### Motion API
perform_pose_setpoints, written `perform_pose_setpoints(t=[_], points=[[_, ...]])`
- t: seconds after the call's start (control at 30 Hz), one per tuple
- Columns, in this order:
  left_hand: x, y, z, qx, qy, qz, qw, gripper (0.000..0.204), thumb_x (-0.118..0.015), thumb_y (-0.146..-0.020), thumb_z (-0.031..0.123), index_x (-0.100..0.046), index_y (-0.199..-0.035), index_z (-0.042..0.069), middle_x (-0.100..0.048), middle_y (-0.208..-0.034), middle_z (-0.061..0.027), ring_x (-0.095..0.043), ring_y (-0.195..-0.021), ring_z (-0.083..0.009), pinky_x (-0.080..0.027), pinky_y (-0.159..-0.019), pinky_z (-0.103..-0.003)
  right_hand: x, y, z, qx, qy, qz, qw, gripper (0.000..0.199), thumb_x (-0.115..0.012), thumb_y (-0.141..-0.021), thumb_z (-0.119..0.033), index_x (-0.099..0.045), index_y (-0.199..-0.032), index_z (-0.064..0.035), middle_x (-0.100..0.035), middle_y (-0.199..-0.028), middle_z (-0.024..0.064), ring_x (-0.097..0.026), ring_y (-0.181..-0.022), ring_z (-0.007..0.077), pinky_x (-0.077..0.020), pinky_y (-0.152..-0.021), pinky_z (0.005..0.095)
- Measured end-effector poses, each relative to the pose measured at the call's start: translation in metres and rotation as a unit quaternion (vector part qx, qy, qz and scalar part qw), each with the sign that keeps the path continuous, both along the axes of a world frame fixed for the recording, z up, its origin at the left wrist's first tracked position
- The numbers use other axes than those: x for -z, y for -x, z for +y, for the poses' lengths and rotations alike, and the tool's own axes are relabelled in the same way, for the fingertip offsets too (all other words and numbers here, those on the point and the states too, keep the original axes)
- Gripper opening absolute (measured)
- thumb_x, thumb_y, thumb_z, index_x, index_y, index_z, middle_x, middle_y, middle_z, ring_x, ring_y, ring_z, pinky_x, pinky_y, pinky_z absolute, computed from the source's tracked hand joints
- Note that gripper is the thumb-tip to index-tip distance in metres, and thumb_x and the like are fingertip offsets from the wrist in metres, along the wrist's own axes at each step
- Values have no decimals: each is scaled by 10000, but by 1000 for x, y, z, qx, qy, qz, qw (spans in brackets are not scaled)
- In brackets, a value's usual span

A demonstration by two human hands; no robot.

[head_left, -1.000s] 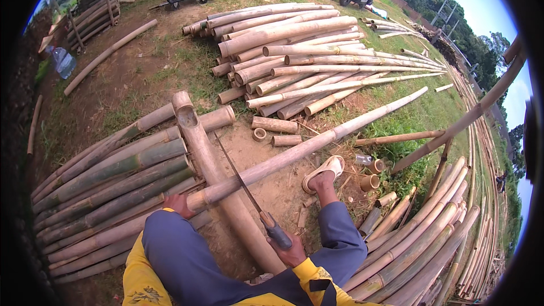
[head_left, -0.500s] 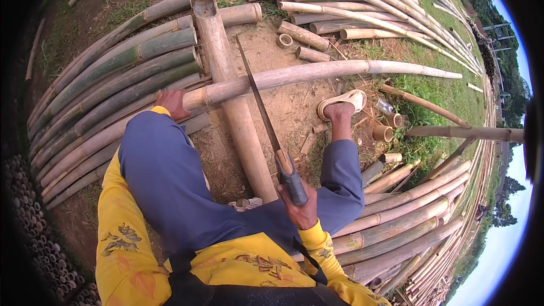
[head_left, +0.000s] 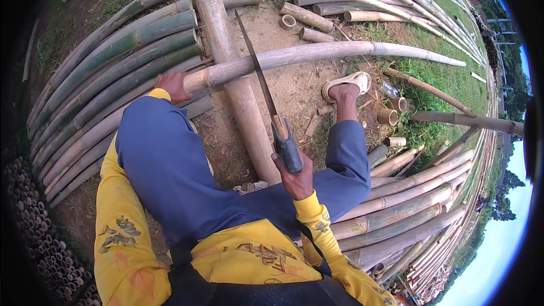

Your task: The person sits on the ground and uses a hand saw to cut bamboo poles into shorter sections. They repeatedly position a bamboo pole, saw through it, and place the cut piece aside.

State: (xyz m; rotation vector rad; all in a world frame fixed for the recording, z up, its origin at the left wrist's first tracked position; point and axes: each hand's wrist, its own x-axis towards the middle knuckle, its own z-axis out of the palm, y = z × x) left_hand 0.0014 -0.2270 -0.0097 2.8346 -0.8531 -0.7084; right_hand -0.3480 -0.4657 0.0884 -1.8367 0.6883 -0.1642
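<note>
My right hand [head_left: 296, 177] is closed round the dark handle of a hand saw [head_left: 262, 78], whose long tapering blade points away from me. The blade lies across a pale bamboo pole [head_left: 317, 52], near its left part; the cut itself is too small to make out. A thick bamboo post [head_left: 247, 119] lies under the pole as a support. At the left, beside my bent knee, my left hand [head_left: 174, 86] grips the pole with its fingers wrapped over it.
Long greenish bamboo poles [head_left: 130, 59] lie side by side at left. More poles [head_left: 362, 0] are stacked far right, others [head_left: 408, 204] near right. Short offcuts [head_left: 309, 17] and a bamboo ring [head_left: 288, 21] lie on the ground. My sandalled foot [head_left: 347, 88] stands beyond the pole.
My right hand has pushed the saw a little away from me along the cut line. The whole view has shifted slightly; my left hand stays on the pole.
</note>
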Motion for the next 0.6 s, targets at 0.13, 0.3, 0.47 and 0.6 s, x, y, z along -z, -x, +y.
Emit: perform_pose_setpoints(t=[0.13, 0.3, 0.47, 0.6], points=[[-7, 3, 16, 9, -26, 19, 999, 714, -793, -671, 416, -672, -1268, 45, -707, -1159, -261, -656, -1125, -442, -427, -1071, -590, 1, -2, 9, 5, -20, -45, 999, 260, -781, -903, -149, -704, -1095, 9, -646, -765, 106, -576, -688, 154, -503, -690, 326], [-21, 6, 12, 1, -5, 20, 1000, 669, -802, -688, 391, -676, -1247, 47, -699, -1205, -243, -652, -1152, -417, -487, -1026, -526, 8, -5, 10, -14, 15, -24, 999, 242, -768, -900, -141, -699, -1078, 9, -636, -751, 118, -563, -678, 171, -496, -683, 347], [-10, -1, 10, 3, -14, 18, 1000, 671, -804, -679, 394, -682, -1241, 50, -700, -1214, -229, -656, -1154, -403, -474, -1035, -542, 2, -9, 20, -4, 54, -20, 998, 231, -771, -895, -181, -684, -1004, 3, -612, -724, 115, -538, -658, 181, -481, -673, 355], [-12, 0, 14, -8, 5, 11, 1000, 718, -813, -673, 405, -665, -1240, -8, -699, -1196, -252, -652, -1175, -397, -480, -1050, -478, 7, -10, 19, 3, 78, -6, 997, 246, -774, -896, -207, -692, -992, 4, -620, -728, 110, -545, -673, 176, -480, -684, 350]])
